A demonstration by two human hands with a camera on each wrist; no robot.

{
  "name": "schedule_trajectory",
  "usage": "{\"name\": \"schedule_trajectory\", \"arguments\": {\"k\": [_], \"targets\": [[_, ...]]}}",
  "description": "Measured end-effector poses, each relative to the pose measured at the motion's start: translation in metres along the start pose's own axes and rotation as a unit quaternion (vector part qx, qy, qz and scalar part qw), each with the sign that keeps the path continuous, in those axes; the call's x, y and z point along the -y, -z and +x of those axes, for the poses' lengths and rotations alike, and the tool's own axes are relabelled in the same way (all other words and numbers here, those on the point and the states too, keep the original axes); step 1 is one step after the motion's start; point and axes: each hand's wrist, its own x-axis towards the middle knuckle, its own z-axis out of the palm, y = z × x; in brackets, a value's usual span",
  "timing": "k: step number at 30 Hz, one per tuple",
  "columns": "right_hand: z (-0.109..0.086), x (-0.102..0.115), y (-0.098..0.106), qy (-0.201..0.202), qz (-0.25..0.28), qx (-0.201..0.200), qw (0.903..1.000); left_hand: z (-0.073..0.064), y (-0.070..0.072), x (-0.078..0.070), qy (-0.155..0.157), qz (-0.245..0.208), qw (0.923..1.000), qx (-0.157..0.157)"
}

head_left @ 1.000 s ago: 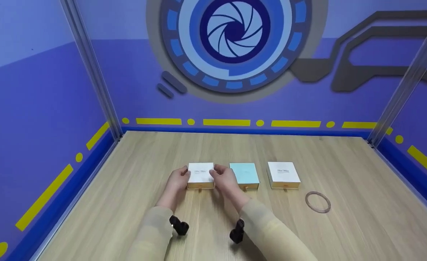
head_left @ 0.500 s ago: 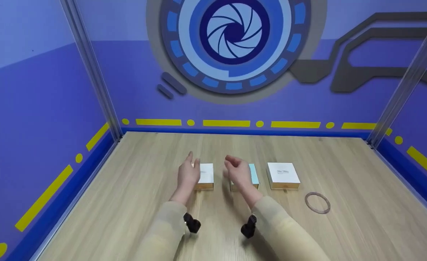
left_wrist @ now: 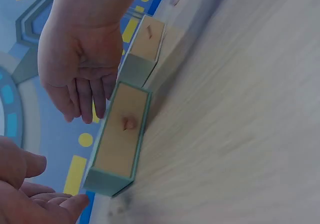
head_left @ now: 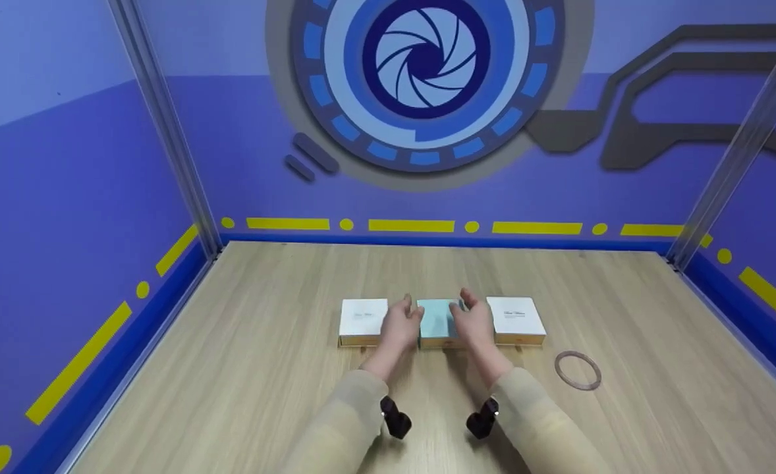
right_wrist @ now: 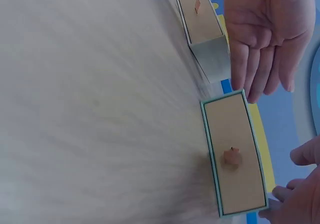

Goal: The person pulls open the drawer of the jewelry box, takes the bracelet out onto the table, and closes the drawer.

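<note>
In the head view a teal drawer box (head_left: 435, 319) stands on the wooden table between my two hands. Its tan drawer front (left_wrist: 116, 144) with a small knob faces the wrist cameras. My left hand (head_left: 400, 327) is at its left side, fingers extended and thumb apart. On the other side is my right hand (head_left: 475, 324), its thumb overlapping the box's top right edge. Both palms face inward in the wrist views, with fingertips right by the box ends. A white drawer box (head_left: 360, 317) sits left of the left hand, and another white box (head_left: 516, 316) right of the right hand.
A translucent pinkish bangle (head_left: 583, 387) lies at the right front of the boxes. Blue printed panels (head_left: 256, 151) enclose the back and sides of the table (head_left: 243, 395), with metal posts (head_left: 164, 125) at the corners.
Both hands have let go of the left white box, lifted, and moved right to either side of the teal box. The boxes and bangle stay where they were.
</note>
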Motion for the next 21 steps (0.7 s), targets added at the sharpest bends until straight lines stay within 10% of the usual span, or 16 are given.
{"name": "schedule_trajectory", "arguments": {"k": [21], "targets": [[-0.005, -0.03, 0.008, -0.013, 0.002, 0.011, 0.9999, 0.003, -0.013, 0.016, -0.015, 0.032, 0.9991, 0.021]]}}
